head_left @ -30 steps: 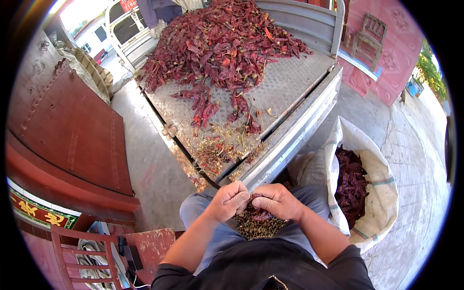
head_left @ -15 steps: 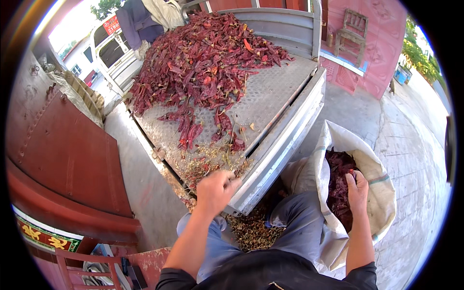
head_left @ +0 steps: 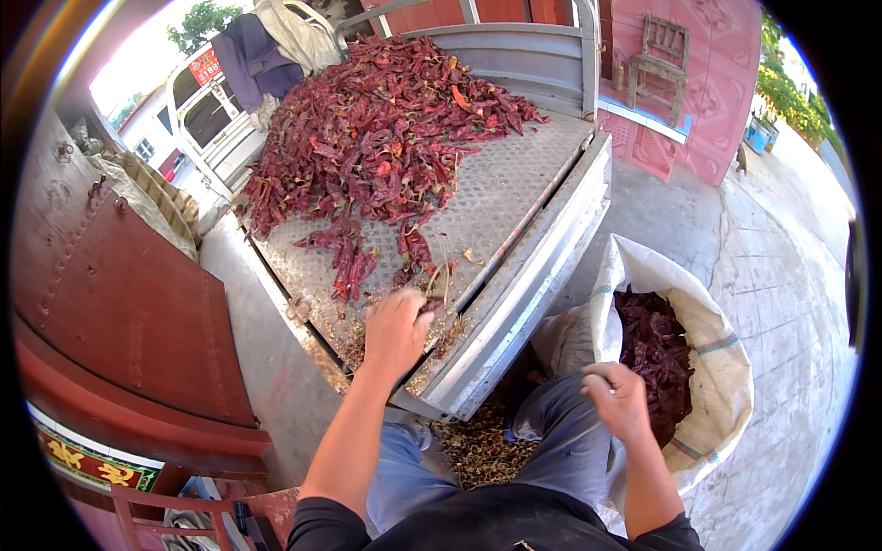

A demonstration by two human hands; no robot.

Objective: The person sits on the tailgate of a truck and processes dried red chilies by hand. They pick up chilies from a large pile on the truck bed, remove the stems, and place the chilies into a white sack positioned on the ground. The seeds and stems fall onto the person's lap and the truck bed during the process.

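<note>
A heap of dried red chili peppers (head_left: 367, 138) lies on the metal truck bed (head_left: 514, 174), trailing toward its near corner. My left hand (head_left: 395, 331) is down at that corner, fingers closed on a dark red dried chili pepper (head_left: 429, 305), mostly hidden by the hand. Dry stems and pale seeds (head_left: 354, 344) are scattered around it. To the right, a white woven sack (head_left: 712, 317) stands with its mouth wide and dark dried chilies (head_left: 654, 344) inside. My right hand (head_left: 617, 397) is curled above the sack's left rim, with no pepper showing in it.
Stems and debris (head_left: 487, 450) litter the ground between my feet, below the truck bed's raised edge (head_left: 524, 312). A red metal door (head_left: 129, 321) stands at left. A wooden chair (head_left: 660, 69) rests against the pink wall. Clothes (head_left: 257, 60) hang at the truck's front.
My right hand has come out of the sack, moving left to its rim, and the red piece at its fingers no longer shows. My left hand has reached farther onto the bed.
</note>
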